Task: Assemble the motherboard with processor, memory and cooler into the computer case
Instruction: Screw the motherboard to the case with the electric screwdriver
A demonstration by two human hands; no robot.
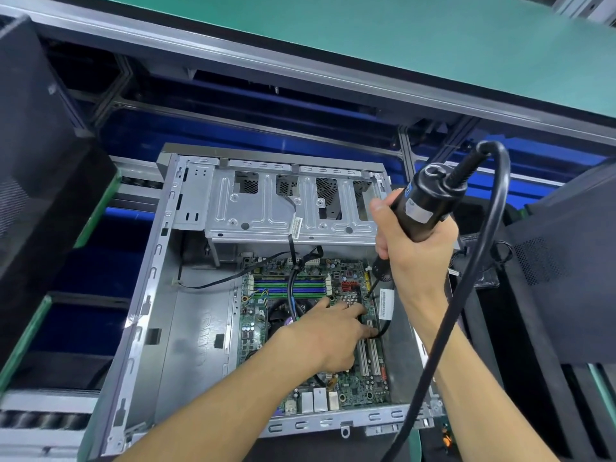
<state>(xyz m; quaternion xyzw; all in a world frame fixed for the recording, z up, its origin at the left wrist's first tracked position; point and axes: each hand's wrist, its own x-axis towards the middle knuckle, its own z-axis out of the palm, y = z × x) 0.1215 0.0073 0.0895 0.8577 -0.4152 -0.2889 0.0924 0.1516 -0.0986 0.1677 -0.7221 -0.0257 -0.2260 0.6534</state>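
Over a blue surface, the right hand is gripping the screwdriver; keep it straight (left hand, fingers flat, is pressing the motherboard).

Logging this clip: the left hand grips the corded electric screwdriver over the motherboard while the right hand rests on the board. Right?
Hands are swapped. In the head view the right hand grips the screwdriver; the left hand rests on the motherboard.
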